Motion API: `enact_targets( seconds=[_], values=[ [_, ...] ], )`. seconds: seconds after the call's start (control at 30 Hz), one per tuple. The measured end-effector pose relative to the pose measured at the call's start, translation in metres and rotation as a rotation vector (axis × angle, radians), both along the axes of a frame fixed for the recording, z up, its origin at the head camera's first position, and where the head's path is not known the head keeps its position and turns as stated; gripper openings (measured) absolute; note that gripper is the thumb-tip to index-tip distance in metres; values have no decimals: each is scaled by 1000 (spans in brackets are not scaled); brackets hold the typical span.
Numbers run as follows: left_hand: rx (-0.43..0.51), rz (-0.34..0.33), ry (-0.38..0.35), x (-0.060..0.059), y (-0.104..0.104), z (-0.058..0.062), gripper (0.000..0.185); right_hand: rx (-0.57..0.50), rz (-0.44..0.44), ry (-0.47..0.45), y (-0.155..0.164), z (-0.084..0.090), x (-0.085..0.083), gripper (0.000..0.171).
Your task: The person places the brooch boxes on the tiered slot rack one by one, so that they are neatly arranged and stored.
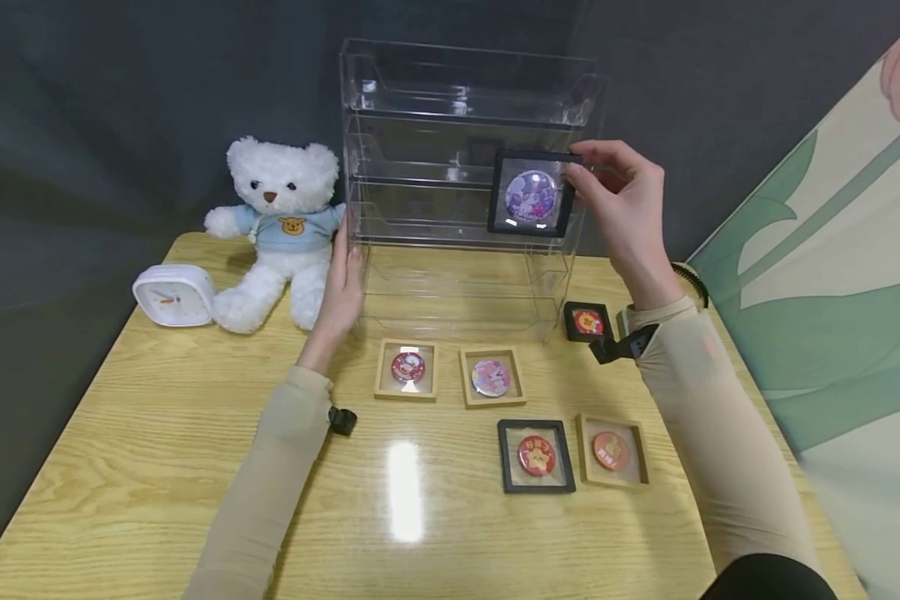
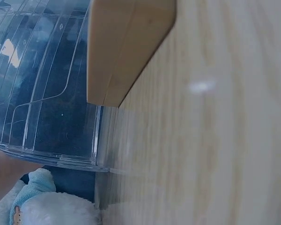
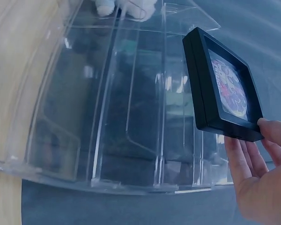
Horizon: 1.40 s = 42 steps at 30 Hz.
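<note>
The black frame (image 1: 531,193) with the purple badge sat upright in front of the clear shelf rack (image 1: 461,125), level with its middle tiers, near the right side. The right hand (image 1: 621,204) pinched it by the right edge, thumb and fingers curled on the rim. The left hand (image 1: 341,287) lay flat with straight fingers against the rack's left wall, bracing it, holding nothing. My read: keep the frame square to the tier lip, feed the bottom edge in first, keep the rack braced so it can't slide on the desk (image 1: 157,433). Five more frames lay on the desk; teddy bear (image 1: 281,229) and clock (image 1: 174,294) stood left.
</note>
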<state>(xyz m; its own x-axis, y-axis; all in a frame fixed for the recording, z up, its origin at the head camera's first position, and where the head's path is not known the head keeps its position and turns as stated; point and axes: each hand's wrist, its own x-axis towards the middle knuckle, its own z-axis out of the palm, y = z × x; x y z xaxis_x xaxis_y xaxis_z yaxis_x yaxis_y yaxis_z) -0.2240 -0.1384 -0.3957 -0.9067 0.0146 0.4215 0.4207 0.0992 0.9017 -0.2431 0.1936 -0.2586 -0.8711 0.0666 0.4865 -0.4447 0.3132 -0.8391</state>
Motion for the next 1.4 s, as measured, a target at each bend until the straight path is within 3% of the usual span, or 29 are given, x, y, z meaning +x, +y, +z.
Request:
enact_targets(
  seconds=[0.2, 0.37, 0.77, 1.2, 1.4],
  values=[
    [11, 3, -6, -24, -4, -28, 57, -19, 0, 11, -7, 5, -7, 22],
    [15, -6, -11, -24, -4, -29, 58, -65, 11, 17, -13, 8, -13, 22],
    [10, 4, -1, -25, -5, -32, 58, -63, 41, 72, -34, 16, -29, 21],
    [22, -12, -58, -22, -2, -30, 59, -103, 70, 127, -59, 23, -45, 19],
    [-5, 9, -27, -21, -1, -31, 59, -76, 62, 145, -72, 27, -51, 19]
  ],
)
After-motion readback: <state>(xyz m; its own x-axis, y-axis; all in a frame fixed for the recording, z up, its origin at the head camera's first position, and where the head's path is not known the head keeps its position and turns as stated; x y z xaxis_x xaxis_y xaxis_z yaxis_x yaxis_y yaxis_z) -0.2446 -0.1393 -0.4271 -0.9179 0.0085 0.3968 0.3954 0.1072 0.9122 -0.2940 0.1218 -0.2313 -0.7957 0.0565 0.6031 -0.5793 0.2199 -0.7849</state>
